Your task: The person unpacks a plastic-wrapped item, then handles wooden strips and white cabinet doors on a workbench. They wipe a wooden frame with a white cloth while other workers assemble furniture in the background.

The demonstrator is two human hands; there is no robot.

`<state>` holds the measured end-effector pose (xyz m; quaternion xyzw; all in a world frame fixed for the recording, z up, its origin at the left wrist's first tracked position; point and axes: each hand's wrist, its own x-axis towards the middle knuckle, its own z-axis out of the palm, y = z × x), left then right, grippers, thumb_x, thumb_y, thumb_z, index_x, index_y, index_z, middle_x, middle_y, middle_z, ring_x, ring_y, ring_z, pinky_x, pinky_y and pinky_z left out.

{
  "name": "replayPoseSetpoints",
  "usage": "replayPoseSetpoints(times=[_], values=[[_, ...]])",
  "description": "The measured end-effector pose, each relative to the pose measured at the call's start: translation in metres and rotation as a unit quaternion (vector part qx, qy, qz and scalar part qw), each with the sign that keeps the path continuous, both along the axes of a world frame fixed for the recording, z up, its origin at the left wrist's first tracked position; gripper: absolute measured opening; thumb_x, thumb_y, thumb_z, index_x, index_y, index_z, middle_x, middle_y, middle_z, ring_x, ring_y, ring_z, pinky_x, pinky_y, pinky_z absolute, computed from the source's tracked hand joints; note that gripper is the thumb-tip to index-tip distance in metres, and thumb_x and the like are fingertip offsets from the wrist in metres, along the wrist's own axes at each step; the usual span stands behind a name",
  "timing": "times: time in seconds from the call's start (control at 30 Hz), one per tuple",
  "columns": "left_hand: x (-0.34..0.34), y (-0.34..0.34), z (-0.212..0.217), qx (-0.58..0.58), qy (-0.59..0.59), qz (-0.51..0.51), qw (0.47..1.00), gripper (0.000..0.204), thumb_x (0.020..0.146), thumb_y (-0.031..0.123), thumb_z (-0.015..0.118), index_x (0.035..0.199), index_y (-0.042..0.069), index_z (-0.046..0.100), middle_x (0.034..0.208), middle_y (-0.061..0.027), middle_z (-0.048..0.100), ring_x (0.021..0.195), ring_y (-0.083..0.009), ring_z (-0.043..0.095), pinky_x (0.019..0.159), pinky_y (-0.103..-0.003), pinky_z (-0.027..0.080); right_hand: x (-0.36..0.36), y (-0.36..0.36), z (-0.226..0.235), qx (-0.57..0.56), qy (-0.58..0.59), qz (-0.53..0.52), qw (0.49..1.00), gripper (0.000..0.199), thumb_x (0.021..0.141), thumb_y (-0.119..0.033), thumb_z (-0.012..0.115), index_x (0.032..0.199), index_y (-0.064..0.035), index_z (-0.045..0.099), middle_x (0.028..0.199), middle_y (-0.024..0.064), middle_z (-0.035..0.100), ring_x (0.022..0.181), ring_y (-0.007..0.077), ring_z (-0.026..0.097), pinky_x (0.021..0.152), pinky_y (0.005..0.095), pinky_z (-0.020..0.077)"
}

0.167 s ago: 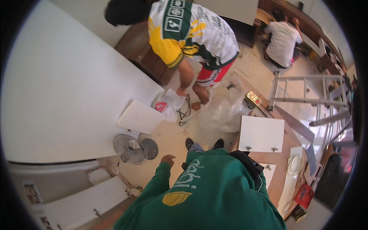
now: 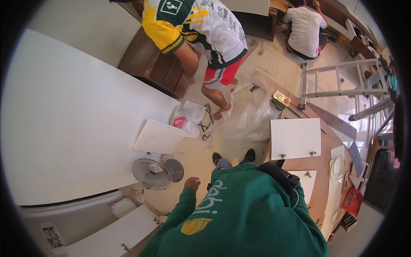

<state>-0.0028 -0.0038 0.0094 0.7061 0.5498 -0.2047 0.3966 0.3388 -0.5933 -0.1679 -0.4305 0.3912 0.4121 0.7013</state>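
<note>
My left hand (image 2: 192, 183) hangs beside my green sweater (image 2: 239, 210), with nothing in it and its fingers loosely apart. Nearest to it is a grey standing fan (image 2: 152, 173), to its left on the floor. My right hand is out of view. On the right side of my body rests a black pouch-like thing (image 2: 280, 175) with a pale cord. Beyond it, on a wooden board surface, lies a white panel (image 2: 295, 138) with two metal hinges along its near edge. A second white panel (image 2: 306, 184) with a hinge lies partly hidden behind my body.
A co-worker (image 2: 205, 32) bends over near brown drawers (image 2: 156, 64); another person (image 2: 304, 30) squats farther off. Clear plastic sheeting (image 2: 252, 113), a white plastic bag (image 2: 188, 118) and a white board (image 2: 159, 136) are on the floor. An aluminium ladder (image 2: 342, 92) stands at right.
My view has shifted a little. The bending co-worker's hand has drawn up and away from the white plastic bag. My left hand still hangs at my side.
</note>
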Motion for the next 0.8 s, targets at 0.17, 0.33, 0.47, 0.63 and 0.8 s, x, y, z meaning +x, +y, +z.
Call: replayPoseSetpoints(times=[0.17, 0.33, 0.47, 0.63, 0.8], values=[[-0.017, 0.005, -0.001, -0.021, -0.001, 0.022, 1.000, 0.035, 0.085, 0.028, 0.078, 0.115, 0.008, 0.080, 0.113, -0.0156, 0.079, 0.107, -0.0325, 0.074, 0.099, -0.043, 0.057, -0.009, 0.012, 0.021, 0.009, 0.032, -0.066, 0.997, 0.025, 0.104, -0.023, 0.062, 0.103, 0.0022, 0.067, 0.100, 0.0194, 0.075, 0.088, 0.0342, 0.075, 0.085, 0.0507, 0.0629], [-0.023, 0.013, 0.007, -0.008, -0.028, 0.005, 1.000, 0.029, 0.088, 0.009, 0.074, 0.116, 0.006, 0.079, 0.108, -0.0141, 0.079, 0.104, -0.0307, 0.074, 0.097, -0.041, 0.058, -0.012, 0.022, 0.028, -0.022, 0.013, -0.042, 0.999, 0.026, 0.104, -0.023, 0.062, 0.103, 0.0018, 0.068, 0.101, 0.0193, 0.075, 0.089, 0.0342, 0.075, 0.085, 0.0503, 0.0629], [0.016, 0.006, 0.032, -0.022, -0.033, -0.029, 0.999, 0.025, 0.091, 0.005, 0.073, 0.116, 0.005, 0.078, 0.099, -0.0130, 0.078, 0.089, -0.0254, 0.074, 0.083, -0.039, 0.062, -0.005, 0.017, 0.030, -0.061, -0.013, -0.013, 0.998, 0.026, 0.103, -0.024, 0.062, 0.103, 0.0015, 0.068, 0.101, 0.0193, 0.075, 0.090, 0.0342, 0.075, 0.085, 0.0500, 0.0628], [0.058, 0.001, 0.064, -0.154, -0.075, 0.121, 0.978, 0.019, 0.095, 0.012, 0.074, 0.111, 0.001, 0.077, 0.085, -0.0097, 0.074, 0.069, -0.0174, 0.068, 0.059, -0.034, 0.059, 0.001, 0.017, 0.035, -0.110, -0.039, 0.038, 0.992, 0.026, 0.102, -0.024, 0.062, 0.104, 0.0012, 0.069, 0.101, 0.0192, 0.075, 0.091, 0.0342, 0.075, 0.085, 0.0495, 0.0628], [0.064, 0.002, 0.054, -0.102, -0.095, 0.102, 0.985, 0.018, 0.093, 0.009, 0.072, 0.107, 0.001, 0.077, 0.087, -0.0107, 0.076, 0.070, -0.0180, 0.069, 0.060, -0.035, 0.058, -0.001, 0.016, 0.043, -0.200, -0.081, 0.137, 0.967, 0.027, 0.102, -0.025, 0.063, 0.104, 0.0008, 0.069, 0.102, 0.0191, 0.075, 0.092, 0.0342, 0.075, 0.085, 0.0491, 0.0628]])
